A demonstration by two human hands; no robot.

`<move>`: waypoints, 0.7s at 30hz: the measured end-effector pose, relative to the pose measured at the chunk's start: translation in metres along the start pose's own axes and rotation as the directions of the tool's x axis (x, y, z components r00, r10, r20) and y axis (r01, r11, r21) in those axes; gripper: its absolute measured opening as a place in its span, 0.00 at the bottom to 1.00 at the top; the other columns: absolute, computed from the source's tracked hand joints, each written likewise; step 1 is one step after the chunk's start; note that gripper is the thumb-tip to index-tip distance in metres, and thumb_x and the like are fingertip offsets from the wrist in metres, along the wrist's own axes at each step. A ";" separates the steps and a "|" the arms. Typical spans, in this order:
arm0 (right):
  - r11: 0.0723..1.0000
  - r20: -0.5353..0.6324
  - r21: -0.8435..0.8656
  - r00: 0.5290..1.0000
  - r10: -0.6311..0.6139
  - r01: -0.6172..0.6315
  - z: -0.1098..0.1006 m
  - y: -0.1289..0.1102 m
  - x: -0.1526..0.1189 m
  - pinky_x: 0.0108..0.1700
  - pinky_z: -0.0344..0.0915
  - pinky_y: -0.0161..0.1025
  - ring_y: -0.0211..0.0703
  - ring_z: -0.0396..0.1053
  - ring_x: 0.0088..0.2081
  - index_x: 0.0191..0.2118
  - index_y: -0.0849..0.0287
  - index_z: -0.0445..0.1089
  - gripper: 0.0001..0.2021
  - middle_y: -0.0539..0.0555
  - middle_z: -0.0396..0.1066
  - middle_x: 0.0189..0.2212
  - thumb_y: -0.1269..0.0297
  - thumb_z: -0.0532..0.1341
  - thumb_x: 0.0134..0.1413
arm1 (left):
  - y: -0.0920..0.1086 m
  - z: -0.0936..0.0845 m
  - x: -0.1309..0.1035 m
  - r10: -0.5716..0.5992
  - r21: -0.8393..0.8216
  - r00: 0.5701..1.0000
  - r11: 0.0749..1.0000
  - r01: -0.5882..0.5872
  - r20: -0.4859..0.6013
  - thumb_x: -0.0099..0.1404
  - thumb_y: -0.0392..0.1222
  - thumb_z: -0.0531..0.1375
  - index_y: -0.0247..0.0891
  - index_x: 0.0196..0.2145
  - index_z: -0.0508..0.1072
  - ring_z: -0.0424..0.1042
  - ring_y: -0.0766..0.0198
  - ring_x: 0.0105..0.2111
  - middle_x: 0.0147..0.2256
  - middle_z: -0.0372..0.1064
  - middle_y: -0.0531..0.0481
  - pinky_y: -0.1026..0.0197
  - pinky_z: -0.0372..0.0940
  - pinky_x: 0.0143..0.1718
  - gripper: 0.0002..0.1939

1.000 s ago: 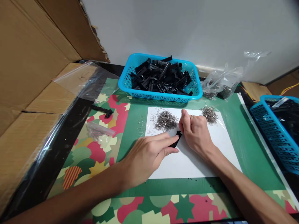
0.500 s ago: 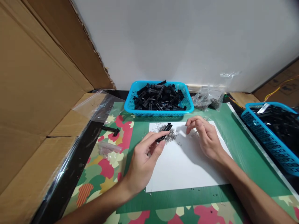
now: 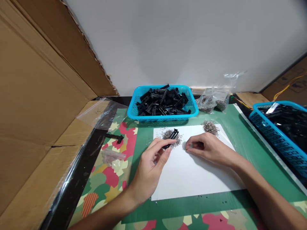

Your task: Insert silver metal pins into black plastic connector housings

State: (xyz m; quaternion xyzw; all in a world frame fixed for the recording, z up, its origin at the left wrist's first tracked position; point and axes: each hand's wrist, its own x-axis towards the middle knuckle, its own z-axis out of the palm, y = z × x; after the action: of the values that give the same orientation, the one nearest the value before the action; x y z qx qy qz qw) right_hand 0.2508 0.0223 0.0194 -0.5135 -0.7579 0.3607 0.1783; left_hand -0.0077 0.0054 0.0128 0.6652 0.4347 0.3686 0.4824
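My left hand [image 3: 150, 166] pinches a slim black plastic part [image 3: 174, 134] between thumb and fingers. The part is tilted, its far end pointing up and away. Just behind and beneath it, a pile of tiny silvery metal pieces [image 3: 178, 140] is spread on a white sheet [image 3: 187, 179]. To the right, my right hand [image 3: 209, 147] is low over the sheet with thumb and fingertips pinched together. Something small and silvery shows at those fingertips, too small to name. A second pile of tiny metal pieces [image 3: 210, 127] lies beyond that hand.
A blue basket [image 3: 163, 118] of black plastic parts stands at the back; another blue basket [image 3: 275, 137] is at the right. Clear bags [image 3: 207, 101] sit behind. On the left lie a black part [image 3: 115, 137], a small plastic bag [image 3: 112, 157] and a cardboard wall [image 3: 35, 95].
My right hand has come down and left toward the black part, its fingers closing into a pinch. The far pile it mostly hid now shows. My left hand keeps its hold.
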 end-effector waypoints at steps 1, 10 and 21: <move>1.000 0.004 -0.014 1.000 -0.003 0.003 0.000 0.000 0.000 0.30 0.53 0.35 0.36 0.60 0.25 0.38 0.56 0.81 0.08 0.45 0.67 0.23 0.63 0.65 0.67 | 0.000 0.000 0.000 -0.006 0.004 1.000 1.000 0.006 0.002 0.81 0.49 0.57 0.47 0.57 0.79 0.73 0.63 0.44 0.51 0.72 0.48 0.64 0.66 0.40 0.15; 0.985 0.041 0.174 0.999 0.000 -0.007 -0.001 -0.003 -0.005 0.31 0.57 0.34 0.38 0.63 0.29 0.38 0.57 0.77 0.09 0.49 0.73 0.29 0.60 0.62 0.70 | -0.001 0.001 0.000 0.008 0.022 1.000 1.000 -0.009 0.029 0.79 0.47 0.60 0.45 0.50 0.83 0.72 0.64 0.38 0.46 0.69 0.48 0.66 0.66 0.34 0.12; 0.886 -0.150 0.453 0.988 -0.040 0.104 0.030 -0.028 -0.008 0.28 0.52 0.36 0.37 0.55 0.26 0.38 0.57 0.77 0.09 0.45 0.60 0.23 0.58 0.64 0.69 | 0.006 0.000 -0.002 -0.023 -0.001 0.992 1.000 0.023 0.125 0.77 0.48 0.61 0.41 0.44 0.82 0.68 0.66 0.34 0.42 0.67 0.49 0.66 0.62 0.32 0.11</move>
State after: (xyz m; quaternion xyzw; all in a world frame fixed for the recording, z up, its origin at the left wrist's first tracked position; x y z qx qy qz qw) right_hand 0.2163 -0.0023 0.0203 -0.4517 -0.6557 0.4868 0.3592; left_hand -0.0070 0.0021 0.0182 0.6812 0.4108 0.3212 0.5139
